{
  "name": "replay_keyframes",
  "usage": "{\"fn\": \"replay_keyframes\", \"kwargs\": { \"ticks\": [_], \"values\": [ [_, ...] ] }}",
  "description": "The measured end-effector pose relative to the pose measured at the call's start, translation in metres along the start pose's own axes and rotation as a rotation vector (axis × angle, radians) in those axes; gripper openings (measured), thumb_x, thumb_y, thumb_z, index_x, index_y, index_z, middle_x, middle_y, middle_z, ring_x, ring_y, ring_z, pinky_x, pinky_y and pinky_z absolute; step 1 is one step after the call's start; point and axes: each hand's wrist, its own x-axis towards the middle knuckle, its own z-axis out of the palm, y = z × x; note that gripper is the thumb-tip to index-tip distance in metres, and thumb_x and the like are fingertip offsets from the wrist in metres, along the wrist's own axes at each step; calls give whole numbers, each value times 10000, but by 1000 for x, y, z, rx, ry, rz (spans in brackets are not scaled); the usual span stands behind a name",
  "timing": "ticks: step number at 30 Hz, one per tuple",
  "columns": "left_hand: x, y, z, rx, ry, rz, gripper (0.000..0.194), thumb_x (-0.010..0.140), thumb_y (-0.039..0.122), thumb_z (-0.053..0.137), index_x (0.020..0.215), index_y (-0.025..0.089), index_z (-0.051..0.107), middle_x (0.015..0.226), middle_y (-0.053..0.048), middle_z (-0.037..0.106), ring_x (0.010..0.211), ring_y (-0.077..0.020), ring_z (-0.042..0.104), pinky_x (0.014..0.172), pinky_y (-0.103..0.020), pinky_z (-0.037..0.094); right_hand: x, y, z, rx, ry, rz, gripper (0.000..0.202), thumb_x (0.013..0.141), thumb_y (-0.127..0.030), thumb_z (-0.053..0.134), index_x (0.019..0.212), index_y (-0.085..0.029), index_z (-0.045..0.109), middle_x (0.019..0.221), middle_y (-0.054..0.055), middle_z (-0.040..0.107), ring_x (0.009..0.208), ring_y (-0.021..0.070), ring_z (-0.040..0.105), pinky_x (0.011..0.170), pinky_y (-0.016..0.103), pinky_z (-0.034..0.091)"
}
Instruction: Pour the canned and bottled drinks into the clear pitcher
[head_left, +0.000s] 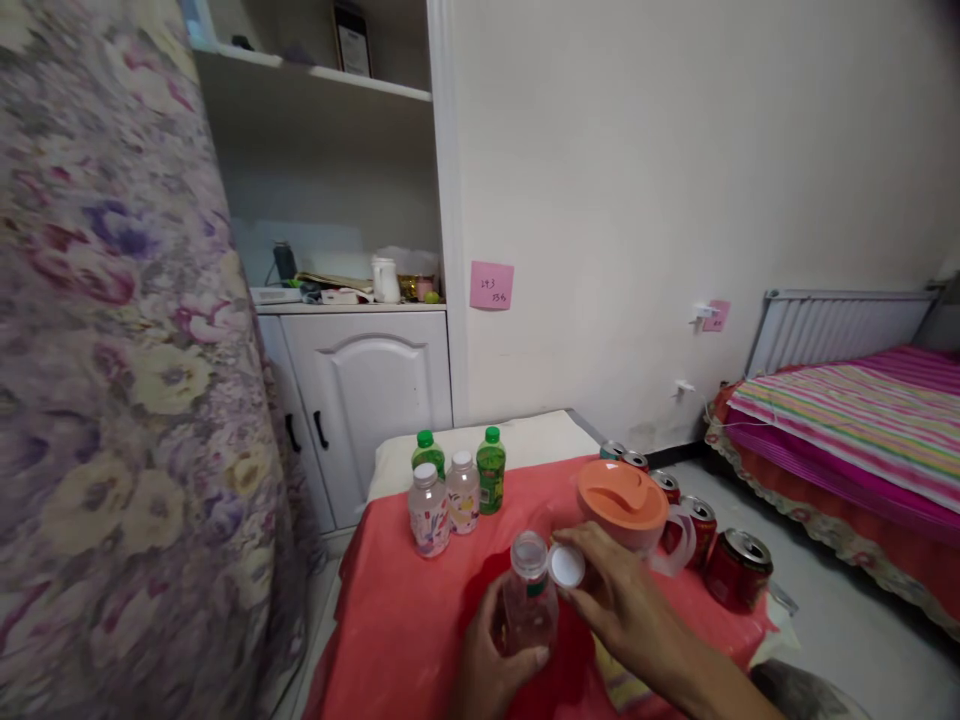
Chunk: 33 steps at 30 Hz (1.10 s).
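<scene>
My left hand point(499, 650) is wrapped round a clear plastic bottle point(531, 600) whose mouth is uncovered. Just right of that mouth, my right hand point(611, 580) pinches a white bottle cap point(567, 566), its inner side turned up toward me. Behind my right hand stands a clear pitcher with an orange lid point(622, 492). To the left, two capped bottles with pink-patterned labels, one nearer point(430, 512) and one farther point(463, 492), stand upright. Beside and behind them are two green bottles with green caps, the right one point(491, 470) and a partly hidden left one point(427, 453).
Several drink cans point(739, 568) line the right side of the red-covered table point(397, 620). A yellowish cloth point(619, 675) lies under my right forearm. Beyond are a white cabinet point(375, 370), a floral curtain point(135, 360) and a bed point(862, 420).
</scene>
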Motion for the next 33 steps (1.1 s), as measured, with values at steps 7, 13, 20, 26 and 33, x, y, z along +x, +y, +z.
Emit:
{"fn": "replay_keyframes", "kwargs": {
  "ticks": [7,13,20,26,33],
  "values": [
    [1,-6,2,-9,7,-51,743,453,254,873,1165,190,671,1185,-152,752,1135,-397,687,963,-450,559,12,-4,-13,45,-86,-3,473,893,-198,636,1357,-251,564,1323,106,649,1225,268,612,1048,434,490],
    [0,-15,-2,-52,-63,2,745,525,208,868,1239,204,656,1259,-140,737,1205,-385,665,1019,-431,527,32,-20,-23,78,-229,92,389,833,-225,737,1208,-216,634,1156,89,702,973,236,684,869,370,555],
    [-2,-9,-2,-11,-65,-38,756,513,139,856,1240,207,658,1243,-131,750,1195,-381,673,1005,-427,542,73,-47,-52,-106,-596,-152,381,868,-114,688,1219,-260,695,1174,65,709,1050,219,673,922,319,503],
    [-2,-3,0,22,-30,-55,774,494,173,880,1237,209,665,1243,-125,749,1204,-379,663,1021,-425,526,99,-61,-56,-198,-814,-271,420,829,35,544,1122,-211,718,1159,69,694,1024,193,675,910,286,499],
    [-3,3,0,-2,-65,-53,792,479,170,877,1243,208,671,1246,-116,749,1210,-372,656,1023,-429,523,118,-63,-51,-184,-959,-372,273,809,29,561,907,-165,724,931,46,693,872,161,651,767,223,500]
  ]
}}
